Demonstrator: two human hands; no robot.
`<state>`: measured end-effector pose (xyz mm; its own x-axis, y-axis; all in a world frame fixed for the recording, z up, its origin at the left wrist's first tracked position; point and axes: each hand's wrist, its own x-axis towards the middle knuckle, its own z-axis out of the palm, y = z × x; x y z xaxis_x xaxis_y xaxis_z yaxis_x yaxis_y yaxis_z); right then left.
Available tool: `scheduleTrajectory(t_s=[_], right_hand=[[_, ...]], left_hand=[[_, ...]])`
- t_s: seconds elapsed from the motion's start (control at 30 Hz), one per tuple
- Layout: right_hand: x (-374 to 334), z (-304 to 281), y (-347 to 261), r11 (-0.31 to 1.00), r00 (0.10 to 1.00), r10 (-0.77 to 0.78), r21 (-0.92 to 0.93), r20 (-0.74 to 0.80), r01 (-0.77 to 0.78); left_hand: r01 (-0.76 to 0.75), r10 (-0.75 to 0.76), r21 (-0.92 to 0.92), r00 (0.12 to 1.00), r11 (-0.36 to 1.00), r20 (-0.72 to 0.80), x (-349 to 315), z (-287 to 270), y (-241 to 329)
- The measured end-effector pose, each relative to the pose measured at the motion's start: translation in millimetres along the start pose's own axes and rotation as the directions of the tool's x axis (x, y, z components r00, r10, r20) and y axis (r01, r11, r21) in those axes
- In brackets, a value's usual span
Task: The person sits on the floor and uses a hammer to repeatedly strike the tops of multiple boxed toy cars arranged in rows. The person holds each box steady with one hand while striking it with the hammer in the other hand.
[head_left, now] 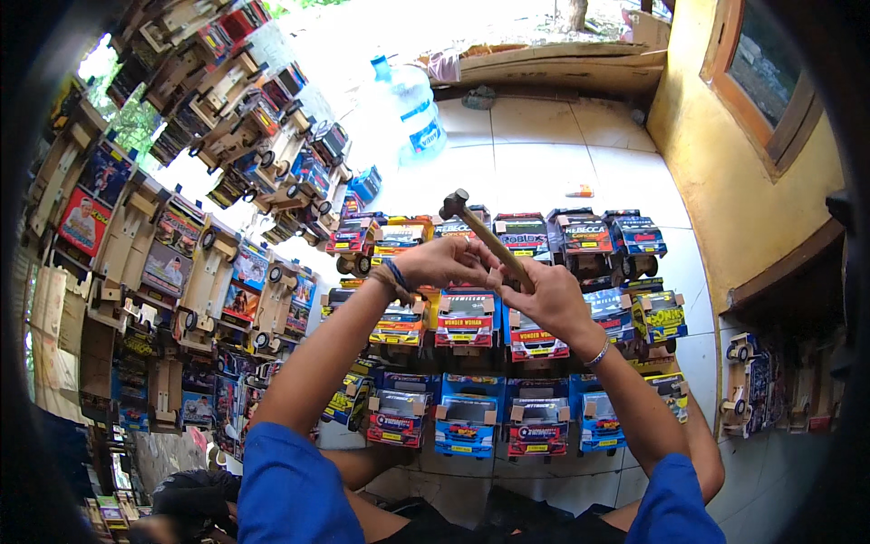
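Observation:
My right hand [553, 297] is wrapped round the wooden handle of a hammer [497, 243]. The hammer tilts up to the left, its dark metal head at the far end. Close beside it, my left hand [435, 263] has its fingertips pinched together near the right thumb; anything between them is too small to make out. Both hands are above rows of wooden toy trucks with printed, coloured cabs. Under the hands stands a red toy truck [464, 319], and a blue toy truck [466, 426] is in the row nearer me.
Many more toy trucks [177, 245] are stacked along the left, and another stack [763, 390] stands at the right. A large clear water jug [412, 113] and a small orange item [581, 191] are on the tiles [535, 127]. A yellow wall [693, 100] bounds the right.

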<state>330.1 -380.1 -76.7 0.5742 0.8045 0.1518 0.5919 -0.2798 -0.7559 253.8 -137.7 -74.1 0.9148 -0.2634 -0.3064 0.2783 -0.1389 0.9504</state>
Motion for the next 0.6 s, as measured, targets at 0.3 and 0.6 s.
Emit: scheduleTrajectory(t_s=[0.3, 0.6], right_hand=[[32, -7, 51, 0.983, 0.981, 0.175, 0.067, -0.079, -0.17], [31, -10, 68, 0.979, 0.981, 0.191, 0.08, -0.029, -0.188]], left_hand=[[0.203, -0.137, 0.288, 0.963, 0.936, -0.233, 72, -116, -13], [0.316, -0.205, 0.469, 0.94, 0.825, -0.274, 106, -142, -43]])
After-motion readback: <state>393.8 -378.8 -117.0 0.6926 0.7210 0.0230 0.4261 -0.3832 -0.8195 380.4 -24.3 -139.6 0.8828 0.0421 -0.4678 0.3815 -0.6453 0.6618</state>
